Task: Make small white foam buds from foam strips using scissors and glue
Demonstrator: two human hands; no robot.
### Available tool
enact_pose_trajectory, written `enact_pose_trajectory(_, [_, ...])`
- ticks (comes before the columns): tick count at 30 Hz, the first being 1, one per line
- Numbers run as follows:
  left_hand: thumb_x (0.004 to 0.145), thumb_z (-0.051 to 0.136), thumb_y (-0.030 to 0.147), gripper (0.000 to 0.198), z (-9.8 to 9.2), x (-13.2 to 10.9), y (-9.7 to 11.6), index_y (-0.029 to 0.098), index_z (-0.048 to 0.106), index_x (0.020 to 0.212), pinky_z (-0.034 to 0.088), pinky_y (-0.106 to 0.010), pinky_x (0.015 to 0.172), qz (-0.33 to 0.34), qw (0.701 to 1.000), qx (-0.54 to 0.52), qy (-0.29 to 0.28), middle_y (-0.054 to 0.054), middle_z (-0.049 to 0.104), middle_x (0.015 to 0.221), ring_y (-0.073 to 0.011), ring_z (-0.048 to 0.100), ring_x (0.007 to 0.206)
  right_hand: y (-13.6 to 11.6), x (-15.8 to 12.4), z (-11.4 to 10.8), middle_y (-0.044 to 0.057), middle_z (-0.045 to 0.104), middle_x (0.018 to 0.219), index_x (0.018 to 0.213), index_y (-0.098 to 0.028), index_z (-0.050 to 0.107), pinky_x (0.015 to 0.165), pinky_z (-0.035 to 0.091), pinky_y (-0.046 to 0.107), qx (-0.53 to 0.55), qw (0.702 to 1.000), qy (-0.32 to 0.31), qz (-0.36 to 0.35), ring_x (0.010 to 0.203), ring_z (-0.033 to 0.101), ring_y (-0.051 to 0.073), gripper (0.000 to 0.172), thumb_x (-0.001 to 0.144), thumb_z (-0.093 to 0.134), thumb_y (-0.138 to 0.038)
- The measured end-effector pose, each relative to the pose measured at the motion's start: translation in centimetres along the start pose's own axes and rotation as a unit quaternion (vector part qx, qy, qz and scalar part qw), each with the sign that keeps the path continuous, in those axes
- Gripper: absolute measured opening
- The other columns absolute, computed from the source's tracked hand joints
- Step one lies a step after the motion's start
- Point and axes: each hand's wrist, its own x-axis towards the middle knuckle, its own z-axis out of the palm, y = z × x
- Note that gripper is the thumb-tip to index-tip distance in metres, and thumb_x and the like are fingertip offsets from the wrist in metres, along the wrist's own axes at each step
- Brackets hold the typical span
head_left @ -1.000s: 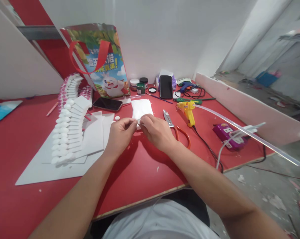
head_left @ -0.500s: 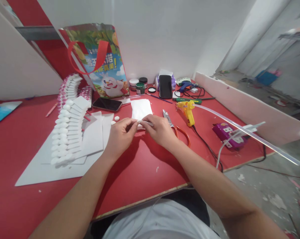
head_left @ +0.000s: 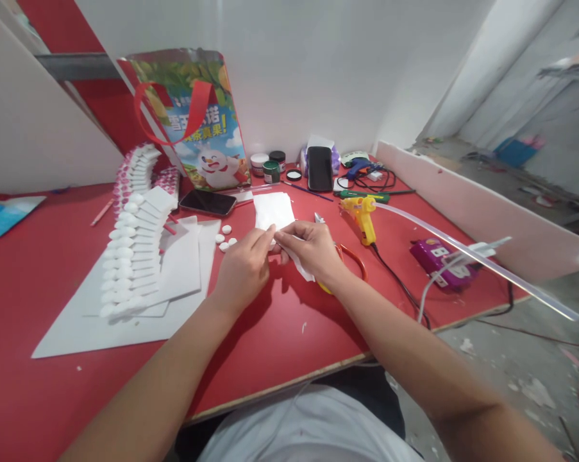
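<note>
Both hands meet over the middle of the red surface (head_left: 270,333); the left hand (head_left: 243,269) is closed, thumb and fingers pinched on one end of a thin white strip (head_left: 302,266); the right hand (head_left: 313,247) is also closed on the strip, which runs under its palm and shows again below the heel of the hand, its lower end just above the surface.

Just behind the fingertips lies a small white sheet (head_left: 272,208); three small white discs (head_left: 224,240) sit beside the left hand; orange-handled scissors (head_left: 354,260) lie partly hidden under the right wrist.

To the right stands a yellow glue gun (head_left: 361,215) with a long clear glue stick (head_left: 462,251) reaching out over the edge; near it lies a purple power strip (head_left: 436,253).

To the left, a curved row of white cut pieces (head_left: 128,247) rests on large white sheets (head_left: 125,324); a dark phone (head_left: 207,201) lies flat beyond them; a printed bag (head_left: 193,115) leans at the wall, with paint jars (head_left: 270,168) and a second phone (head_left: 320,168) propped upright beside it.
</note>
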Motion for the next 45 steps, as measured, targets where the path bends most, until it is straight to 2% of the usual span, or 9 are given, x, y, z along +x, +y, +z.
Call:
enact_pose_trajectory(3, [0.101,0.045,0.015,0.033,-0.4,0.3,0.2,0.012,0.073,0.118,0.053,-0.030,0.071,-0.065,0.989,-0.131,0.004,-0.010,0.073,0.091,-0.0184,0.067,0.077,0.1,-0.1,-0.2,0.001,0.070,0.065,0.070,-0.017,0.065,0.056,0.049,0.025,-0.013,1.000,-0.005,-0.017,0.053,0.064,0.012,0.031,0.079,0.078,-0.043])
enact_pose_trajectory(8, [0.098,0.061,0.025,0.019,-1.0,0.7,0.1,0.019,0.078,0.098,0.053,-0.026,0.067,-0.198,0.927,-0.318,-0.009,-0.002,0.069,0.078,-0.0146,0.064,0.067,-0.2,-0.2,-0.4,-0.002,0.067,0.062,0.076,-0.018,0.066,0.057,0.050,0.025,-0.122,0.991,-0.030,-0.046,0.055,0.063,0.012,0.019,0.090,0.065,-0.030])
enact_pose_trajectory(16, [0.102,0.049,0.025,0.027,-1.2,0.8,0.4,0.018,0.075,0.101,0.050,-0.029,0.076,-0.111,0.979,-0.173,-0.009,-0.008,0.071,0.089,-0.0186,0.065,0.082,-0.3,0.1,-0.8,0.001,0.070,0.065,0.077,-0.018,0.064,0.059,0.050,0.027,-0.134,0.989,-0.056,-0.039,0.056,0.067,0.015,0.032,0.089,0.069,-0.048])
enact_pose_trajectory(21, [0.100,0.051,0.026,0.024,-1.1,0.9,0.5,0.016,0.073,0.097,0.048,-0.030,0.077,-0.165,0.971,-0.174,0.010,-0.007,0.069,0.085,-0.0187,0.063,0.080,0.4,0.0,-0.8,0.004,0.072,0.076,0.089,-0.018,0.066,0.065,0.048,0.029,-0.266,0.957,-0.028,-0.115,0.067,0.067,0.017,0.026,0.097,0.061,-0.042])
enact_pose_trajectory(25, [0.093,0.060,0.031,0.019,-0.9,1.0,0.4,0.017,0.072,0.089,0.045,-0.028,0.066,-0.324,0.899,-0.296,0.003,-0.002,0.064,0.072,-0.0157,0.058,0.067,1.0,0.0,-0.9,0.012,0.071,0.107,0.112,-0.017,0.062,0.071,0.044,0.030,-0.455,0.857,-0.023,-0.238,0.084,0.065,0.021,0.017,0.097,0.057,-0.022])
enact_pose_trajectory(29, [0.087,0.065,0.034,0.021,-0.6,1.0,0.4,0.018,0.066,0.074,0.029,-0.024,0.047,-0.419,0.801,-0.427,-0.014,0.004,0.045,0.054,-0.0102,0.037,0.050,1.2,0.2,-0.9,0.014,0.065,0.111,0.100,-0.019,0.061,0.081,0.045,0.034,-0.524,0.785,-0.032,-0.329,0.096,0.059,0.023,0.019,0.104,0.042,-0.018])
enact_pose_trajectory(37, [0.078,0.071,0.032,0.020,-0.7,1.4,0.7,0.016,0.065,0.069,0.025,-0.021,0.044,-0.451,0.738,-0.501,-0.023,0.003,0.049,0.057,-0.0070,0.035,0.049,1.5,0.1,-0.8,0.010,0.060,0.097,0.093,-0.020,0.064,0.076,0.042,0.034,-0.569,0.736,0.015,-0.367,0.085,0.050,0.023,0.025,0.104,0.042,-0.014])
enact_pose_trajectory(41, [0.068,0.077,0.032,0.023,-1.2,1.8,0.5,0.015,0.062,0.064,0.023,-0.020,0.042,-0.473,0.689,-0.547,-0.046,-0.001,0.056,0.065,-0.0046,0.034,0.049,1.0,0.3,-1.0,0.010,0.064,0.103,0.092,-0.021,0.067,0.083,0.044,0.037,-0.549,0.736,-0.044,-0.394,0.093,0.052,0.023,0.029,0.105,0.042,-0.016])
enact_pose_trajectory(45, [0.063,0.084,0.033,0.028,-1.6,1.9,0.2,0.013,0.064,0.064,0.022,-0.018,0.041,-0.476,0.671,-0.565,-0.059,0.000,0.055,0.064,-0.0029,0.032,0.048,0.7,0.5,-1.4,0.010,0.068,0.098,0.095,-0.020,0.067,0.084,0.048,0.036,-0.531,0.733,-0.105,-0.411,0.091,0.054,0.023,0.032,0.106,0.037,-0.013])
